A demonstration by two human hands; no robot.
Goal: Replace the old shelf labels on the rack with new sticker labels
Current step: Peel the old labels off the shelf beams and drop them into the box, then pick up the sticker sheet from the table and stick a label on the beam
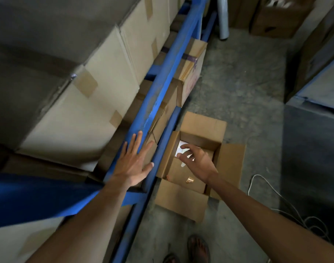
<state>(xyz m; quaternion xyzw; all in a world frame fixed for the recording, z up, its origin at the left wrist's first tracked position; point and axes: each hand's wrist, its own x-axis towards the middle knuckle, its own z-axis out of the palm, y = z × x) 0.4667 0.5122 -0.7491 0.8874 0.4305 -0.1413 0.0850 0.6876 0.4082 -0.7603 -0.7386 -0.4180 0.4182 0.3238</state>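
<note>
Storeroom aisle, dim light. Rough grey concrete floor (244,88). Sealed cardboard cartons (98,103) stacked at left; more brown cartons (276,18) at far end. Pale roll (223,18) standing upright. Grey cable (287,205) coiled on floor at right.

What I can't make out from here

My right hand (195,160) covers most of the white sheet (181,149) in the open carton (200,126), so its print is unreadable. My left hand (133,164) hides part of the blue rack beam (162,82). My sandalled feet (198,249) are cut off at the bottom edge.
</note>
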